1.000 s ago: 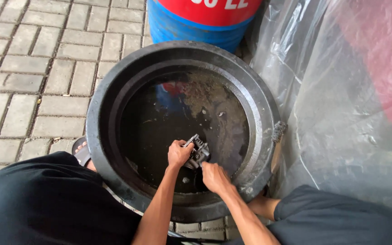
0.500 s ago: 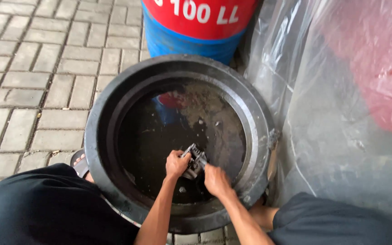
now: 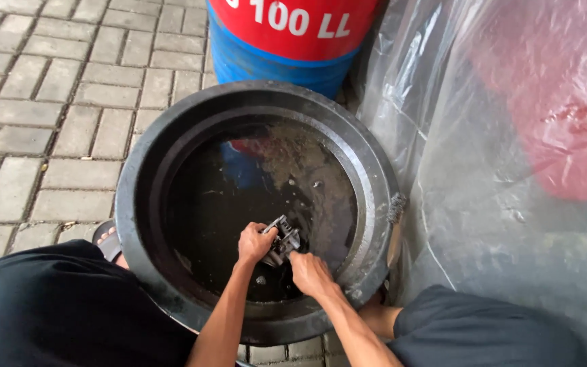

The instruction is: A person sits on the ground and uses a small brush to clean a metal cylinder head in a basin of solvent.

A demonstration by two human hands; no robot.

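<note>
Metal part (image 3: 280,242), grey and lumpy, sits low in the black basin (image 3: 137,197), held just above or at the surface of dark, scummy liquid near the rim closest to the person. It looks like a cast piece with lugs and edges: stiff, probably fairly heavy for its bulk, and likely slick from the oily-looking bath. My judgement is that the safest hold is around its thicker body with the fingers hooked behind a lug, not on a wet flat face, and that it would not be harmed by a firm squeeze.

Going left to right: a sandalled foot (image 3: 108,239) shows beside the basin's outer wall, above a black-clothed knee. The left hand (image 3: 255,243) comes up from below on a bare forearm, wrist bent slightly inward, fingers curled tight over the part's left end, so it is closed on it. The right hand (image 3: 309,272) reaches in at a slant from the lower right, knuckles up, fingers folded and pressing against the part's right lower side; whether it grips the part itself or some small thing against it cannot be told. The two hands lie close, almost touching.

Behind the basin stands a blue and red drum (image 3: 280,47) on the brick paving (image 3: 35,122), and clear plastic sheeting (image 3: 484,170) hangs just right of the rim.
</note>
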